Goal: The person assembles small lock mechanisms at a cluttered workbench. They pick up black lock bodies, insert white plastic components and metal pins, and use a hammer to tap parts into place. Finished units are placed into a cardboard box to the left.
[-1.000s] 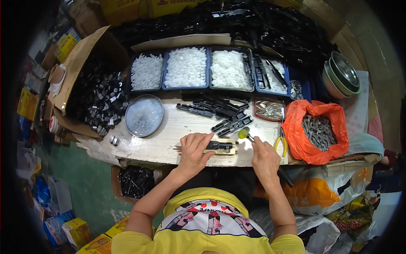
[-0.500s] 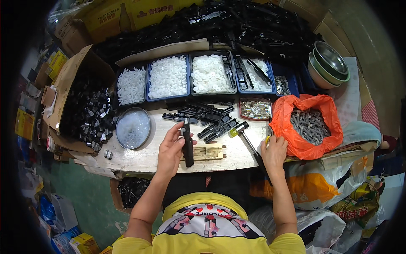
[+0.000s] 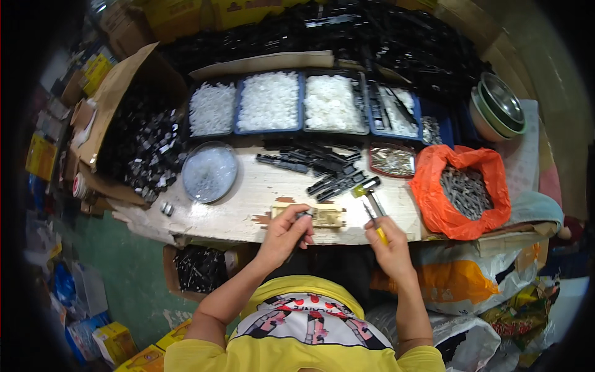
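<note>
My left hand (image 3: pixel 284 239) is closed around a long, narrow black part (image 3: pixel 299 237), held over the front edge of the bench. Just beyond it lies a pale wooden block fixture (image 3: pixel 328 217), partly covered by the fingers. My right hand (image 3: pixel 392 249) grips a yellow-handled screwdriver (image 3: pixel 381 235), its thin shaft pointing away from me. Close by rests a hammer (image 3: pixel 367 187) with a yellowish and black head; its handle runs down behind the right hand. Several black parts like the held one form a pile (image 3: pixel 334 177) farther back on the bench.
Blue and black bins of white plastic pieces (image 3: pixel 268 102) line the back. At left are a carton (image 3: pixel 111 115) of black pieces and a round dish (image 3: pixel 209 173). A red tray (image 3: pixel 392 160) of metal pins and an orange bag (image 3: pixel 427 186) of grey parts stand at right.
My left hand has come down with the black part, which now tilts toward me. My right hand has drawn nearer, raising the screwdriver off the bench. The whole view has shifted slightly.
</note>
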Demonstrator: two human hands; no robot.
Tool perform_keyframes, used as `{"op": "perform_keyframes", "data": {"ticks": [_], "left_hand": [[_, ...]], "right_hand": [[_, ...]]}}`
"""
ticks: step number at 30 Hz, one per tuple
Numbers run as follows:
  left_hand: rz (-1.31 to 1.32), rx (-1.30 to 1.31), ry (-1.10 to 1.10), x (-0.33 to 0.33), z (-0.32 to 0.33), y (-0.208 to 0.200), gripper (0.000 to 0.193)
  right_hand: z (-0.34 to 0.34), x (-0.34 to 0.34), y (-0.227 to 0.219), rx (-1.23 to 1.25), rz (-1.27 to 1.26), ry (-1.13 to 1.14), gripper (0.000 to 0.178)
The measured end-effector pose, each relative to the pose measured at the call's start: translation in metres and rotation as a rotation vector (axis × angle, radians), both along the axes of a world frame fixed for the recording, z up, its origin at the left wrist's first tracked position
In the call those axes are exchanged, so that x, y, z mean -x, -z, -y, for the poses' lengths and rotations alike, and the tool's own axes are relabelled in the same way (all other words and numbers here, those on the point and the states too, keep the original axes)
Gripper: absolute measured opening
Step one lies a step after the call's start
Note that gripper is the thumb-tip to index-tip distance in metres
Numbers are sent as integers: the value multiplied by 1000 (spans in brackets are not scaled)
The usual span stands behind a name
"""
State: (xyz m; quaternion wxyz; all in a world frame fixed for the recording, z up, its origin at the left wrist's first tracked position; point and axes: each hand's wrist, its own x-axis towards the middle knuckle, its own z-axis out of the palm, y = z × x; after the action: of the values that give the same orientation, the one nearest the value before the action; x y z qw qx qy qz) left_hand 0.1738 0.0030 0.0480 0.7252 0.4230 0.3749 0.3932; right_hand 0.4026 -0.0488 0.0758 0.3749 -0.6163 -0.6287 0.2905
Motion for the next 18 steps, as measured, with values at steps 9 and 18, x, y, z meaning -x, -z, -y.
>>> {"op": "perform_keyframes", "data": {"ticks": [9,18], "left_hand": [[-322,-215,-65,11,10,-13,29],[-559,-489,-181,10,16,-10,27]], "right_hand": [[0,54,-1,13,136,-275,21],[-1,60,-4,12,237,-331,19]]}}
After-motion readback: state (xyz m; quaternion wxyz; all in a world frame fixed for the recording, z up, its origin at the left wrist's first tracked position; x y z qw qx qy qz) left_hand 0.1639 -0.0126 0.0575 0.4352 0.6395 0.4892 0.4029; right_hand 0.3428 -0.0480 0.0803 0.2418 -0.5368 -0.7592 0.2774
